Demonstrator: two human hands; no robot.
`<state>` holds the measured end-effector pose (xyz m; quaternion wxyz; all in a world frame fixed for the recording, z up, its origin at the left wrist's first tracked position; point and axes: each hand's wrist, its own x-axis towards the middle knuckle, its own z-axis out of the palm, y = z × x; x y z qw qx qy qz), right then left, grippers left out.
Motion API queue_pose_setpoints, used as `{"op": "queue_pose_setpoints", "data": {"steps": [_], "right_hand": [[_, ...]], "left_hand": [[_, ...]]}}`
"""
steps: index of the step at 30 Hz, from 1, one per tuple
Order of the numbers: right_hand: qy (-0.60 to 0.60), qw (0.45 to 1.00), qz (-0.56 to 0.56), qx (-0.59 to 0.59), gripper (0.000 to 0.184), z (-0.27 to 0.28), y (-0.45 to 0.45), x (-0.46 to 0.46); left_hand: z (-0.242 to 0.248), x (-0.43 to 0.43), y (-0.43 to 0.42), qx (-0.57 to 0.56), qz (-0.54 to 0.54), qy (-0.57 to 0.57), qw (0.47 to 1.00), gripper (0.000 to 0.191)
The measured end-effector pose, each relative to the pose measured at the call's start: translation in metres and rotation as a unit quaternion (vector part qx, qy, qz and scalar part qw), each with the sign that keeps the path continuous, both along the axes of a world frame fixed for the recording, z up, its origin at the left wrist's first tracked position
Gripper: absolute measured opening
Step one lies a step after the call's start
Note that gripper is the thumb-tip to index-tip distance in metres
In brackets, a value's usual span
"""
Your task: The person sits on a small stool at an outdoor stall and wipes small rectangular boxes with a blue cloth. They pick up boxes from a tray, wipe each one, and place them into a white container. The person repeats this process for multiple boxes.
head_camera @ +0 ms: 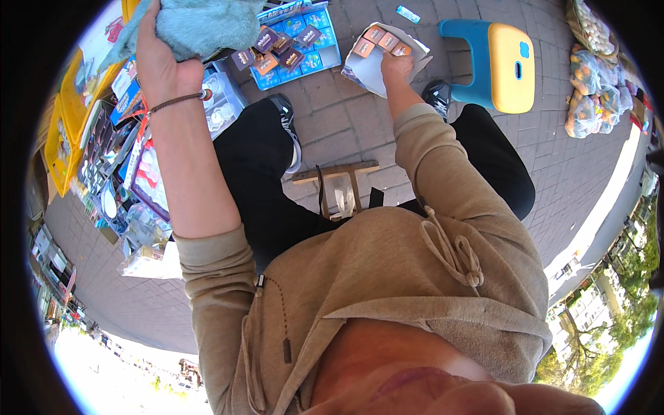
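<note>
At the upper left my left hand (165, 72) is raised, with light-blue fluffy plush (207, 26) held against it; part of the hand lies out of sight behind the plush and the frame's rim. A beaded cord circles that wrist. My right hand (397, 65) reaches down into a torn white carton (371, 78). Its fingers touch the small orange-brown boxes (381, 39) at the carton's far end, but whether they grip one is hidden. Between the hands, a blue display box (316, 78) with several compartments carries loose purple and orange small boxes (290, 58).
A blue-and-yellow plastic stool (511, 67) stands right of the carton. Clear plastic packaging (220, 104), crowded goods and yellow crates (70, 119) line the left. Bagged fruit (583, 114) sits far right. Under me is a wooden folding seat (340, 174) on brick paving (342, 122).
</note>
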<state>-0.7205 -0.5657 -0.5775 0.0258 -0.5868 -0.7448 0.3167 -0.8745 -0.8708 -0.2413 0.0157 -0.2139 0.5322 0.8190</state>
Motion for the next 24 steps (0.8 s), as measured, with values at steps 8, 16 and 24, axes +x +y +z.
{"op": "queue_pose_setpoints", "data": {"steps": [8,16,24], "right_hand": [[0.048,0.987,-0.131,-0.077,0.043,-0.042,0.012,0.006],[0.337,0.760,-0.339,-0.440,0.027,-0.085,0.033,-0.027],[0.343,0.684,-0.334,-0.551,0.036,-0.067,0.041,-0.021]], "left_hand": [[0.004,0.005,0.007,-0.003,0.020,-0.016,1.000,0.049],[0.007,0.009,0.009,0.039,-0.022,0.021,0.999,0.043],[0.003,0.014,0.008,0.082,-0.049,0.074,0.993,0.029]]}}
